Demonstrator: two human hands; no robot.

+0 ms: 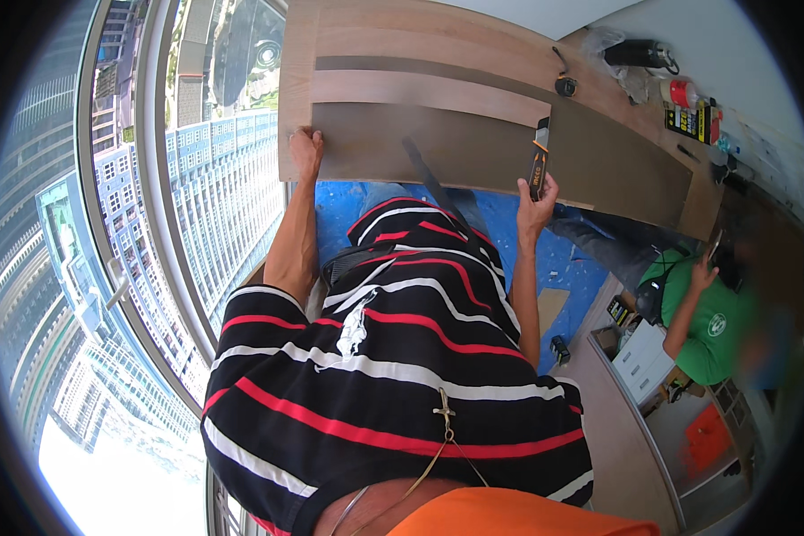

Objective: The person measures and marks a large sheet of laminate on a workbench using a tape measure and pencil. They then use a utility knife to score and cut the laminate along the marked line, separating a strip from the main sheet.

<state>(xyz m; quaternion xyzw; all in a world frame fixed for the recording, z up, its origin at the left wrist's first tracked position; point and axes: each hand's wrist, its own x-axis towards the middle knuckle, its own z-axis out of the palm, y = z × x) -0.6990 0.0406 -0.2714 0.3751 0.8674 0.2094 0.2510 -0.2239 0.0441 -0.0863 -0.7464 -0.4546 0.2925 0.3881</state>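
My left hand (305, 149) presses flat on the near left corner of a brown flooring plank (473, 147) that lies over lighter wood planks (402, 40). My right hand (536, 198) grips a black and orange utility knife (539, 161), its blade end pointing up onto the plank's surface near the front edge. A dark straight strip (429, 179) leans from the plank toward my body. My black shirt with red and white stripes fills the middle of the view.
A tape measure (565, 86), a black flask (639, 54) and small boxes (688, 116) lie at the far right of the boards. Blue floor sheeting (554, 259) lies under me. A person in a green shirt (715, 326) sits at the right. A tall window (152, 223) runs along the left.
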